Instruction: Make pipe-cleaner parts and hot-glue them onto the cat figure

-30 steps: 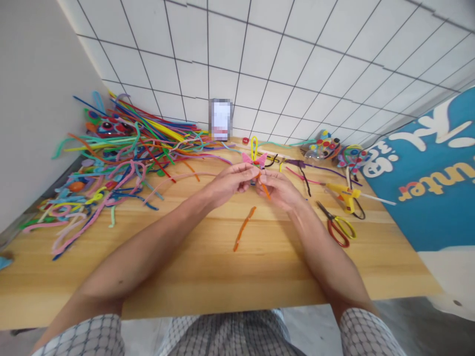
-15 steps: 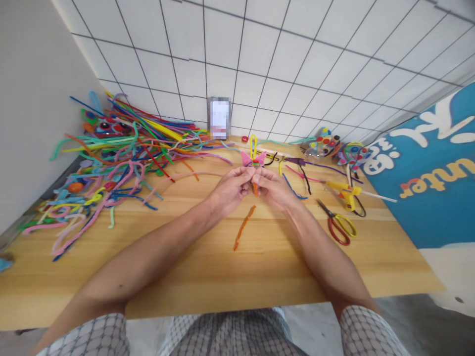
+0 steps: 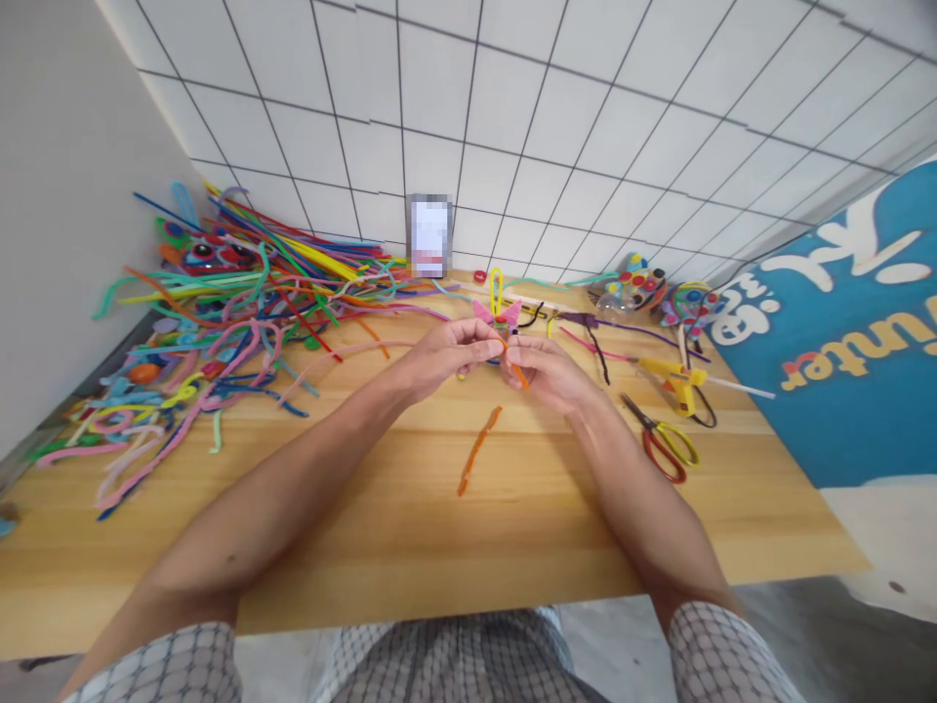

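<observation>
Over the middle of the table, my left hand point(image 3: 455, 353) and my right hand point(image 3: 548, 371) meet with closed fingers. Both pinch one short orange pipe cleaner point(image 3: 519, 376), whose free end points down toward me beside the right fingers. Just beyond my fingertips stands a pipe-cleaner figure with pink pointed pieces point(image 3: 507, 313) and a yellow loop point(image 3: 497, 290) on top; its lower part is hidden behind my hands. On the wood nearer me lies another orange pipe cleaner point(image 3: 479, 451), apart from both hands.
Tangled pipe cleaners point(image 3: 241, 322) fill the left side. Scissors point(image 3: 663, 439) with red and yellow handles and a yellow glue gun point(image 3: 677, 381) lie at right. A phone point(image 3: 429, 234) leans on the tiled wall; decorated ornaments point(image 3: 636, 283) sit at back right.
The orange pipe cleaner between my fingers has swung from hanging nearly straight down to slanting right. My hands have parted slightly, and the view has shifted a little.
</observation>
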A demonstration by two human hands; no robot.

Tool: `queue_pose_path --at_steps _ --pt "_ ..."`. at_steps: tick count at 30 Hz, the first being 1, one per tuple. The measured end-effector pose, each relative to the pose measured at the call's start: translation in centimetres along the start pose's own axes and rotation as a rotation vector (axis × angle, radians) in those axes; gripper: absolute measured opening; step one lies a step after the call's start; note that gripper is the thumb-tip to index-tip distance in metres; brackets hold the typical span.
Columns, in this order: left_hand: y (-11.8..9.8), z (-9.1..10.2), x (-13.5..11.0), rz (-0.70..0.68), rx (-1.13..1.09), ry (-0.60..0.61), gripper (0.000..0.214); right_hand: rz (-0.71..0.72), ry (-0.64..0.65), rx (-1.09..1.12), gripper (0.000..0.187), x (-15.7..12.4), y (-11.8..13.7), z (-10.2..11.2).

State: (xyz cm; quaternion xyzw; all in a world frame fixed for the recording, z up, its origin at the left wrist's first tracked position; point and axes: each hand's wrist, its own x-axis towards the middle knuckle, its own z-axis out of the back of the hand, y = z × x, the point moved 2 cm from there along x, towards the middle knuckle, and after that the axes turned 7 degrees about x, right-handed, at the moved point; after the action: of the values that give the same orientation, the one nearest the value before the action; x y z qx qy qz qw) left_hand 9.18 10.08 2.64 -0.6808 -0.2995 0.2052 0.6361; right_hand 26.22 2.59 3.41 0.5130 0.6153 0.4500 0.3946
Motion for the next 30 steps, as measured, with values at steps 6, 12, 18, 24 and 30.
queue_pose_path --at_steps 6,12,18,24,30 --pt "0.1 -1.4 -0.3 0.011 -0.124 -0.075 0.037 -0.001 -0.056 0.008 0.044 0.2 -0.6 -0.2" --pt "1.0 -3.9 -1.2 0.097 -0.476 -0.241 0.035 0.053 -0.102 0.059 0.048 0.6 -1.9 -1.0" --pt "0.5 -3.5 -0.8 0.173 -0.507 -0.218 0.033 -0.01 -0.079 0.091 0.041 0.4 -1.2 -0.5" --pt "-0.7 -2.0 -0.5 0.052 -0.217 -0.089 0.032 -0.02 -0.017 0.088 0.038 0.2 0.0 -0.2" --pt "-0.5 -1.9 -0.6 0.032 -0.205 -0.154 0.028 -0.002 -0.039 0.063 0.04 0.3 -0.5 -0.1"
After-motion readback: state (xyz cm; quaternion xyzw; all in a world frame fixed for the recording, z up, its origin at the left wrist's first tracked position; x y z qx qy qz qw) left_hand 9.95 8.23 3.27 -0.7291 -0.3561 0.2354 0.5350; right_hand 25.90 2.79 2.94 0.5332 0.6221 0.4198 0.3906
